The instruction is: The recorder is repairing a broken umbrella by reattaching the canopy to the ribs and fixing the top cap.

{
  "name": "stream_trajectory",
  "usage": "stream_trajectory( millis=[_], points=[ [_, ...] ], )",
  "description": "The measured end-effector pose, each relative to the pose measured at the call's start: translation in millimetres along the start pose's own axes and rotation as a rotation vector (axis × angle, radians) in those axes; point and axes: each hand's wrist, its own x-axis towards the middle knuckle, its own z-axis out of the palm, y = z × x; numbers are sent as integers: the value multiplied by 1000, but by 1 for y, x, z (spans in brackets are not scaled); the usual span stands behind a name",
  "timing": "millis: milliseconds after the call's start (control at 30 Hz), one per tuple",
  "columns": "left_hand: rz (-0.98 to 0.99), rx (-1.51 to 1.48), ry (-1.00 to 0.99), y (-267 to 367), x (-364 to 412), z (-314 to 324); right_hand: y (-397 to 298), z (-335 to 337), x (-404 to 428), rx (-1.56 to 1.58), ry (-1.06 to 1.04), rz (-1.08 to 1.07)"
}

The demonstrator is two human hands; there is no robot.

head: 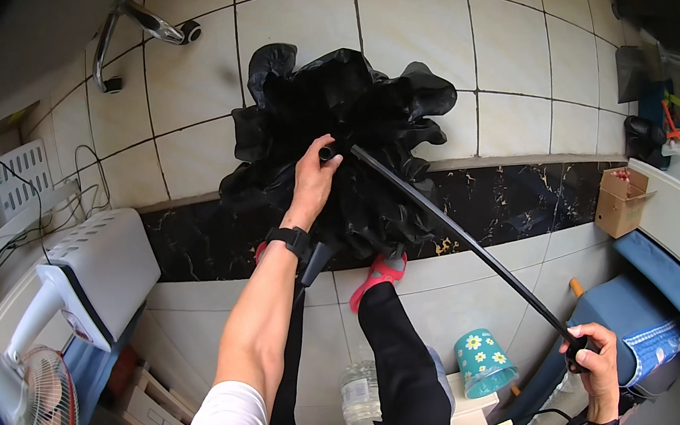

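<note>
A large crumpled bundle of glossy black sheet material (330,102), fabric or plastic, spreads in several folds over the floor before me. My left hand (317,173) reaches to its middle, fingers closed around a short black tube (327,152) with an open round end. At the lower right, my right hand (592,356) grips the near end of a long straight black rod (462,234). The rod slants up to the left, its far tip over the bundle, close to the tube. Below my left wrist, a dark grey tapered piece (316,264) shows, partly hidden.
A dark marble strip (510,200) crosses the tiled floor (299,27). At left are a white appliance (105,274) and a fan (50,414); top left, a wheeled chair base (144,24). A turquoise bin (484,359), water jug (359,394) and cardboard box (622,203) stand nearby.
</note>
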Motion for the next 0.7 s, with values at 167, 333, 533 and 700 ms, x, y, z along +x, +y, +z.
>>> stream_trajectory(
  millis=[167, 333, 533, 700],
  points=[
    [103, -158, 12, 59, -45, -3, -10, -9, -31, -63, -22, -80],
    [361, -67, 47, 118, -90, -7, -40, -18, -84, -50, -67, -133],
    [432, 29, 48, 163, -121, -5, -53, -33, -149, -3, 7, -145],
    [522, 54, 80, 185, -121, -1, -39, -28, -182, 43, 66, -139]
  ],
)
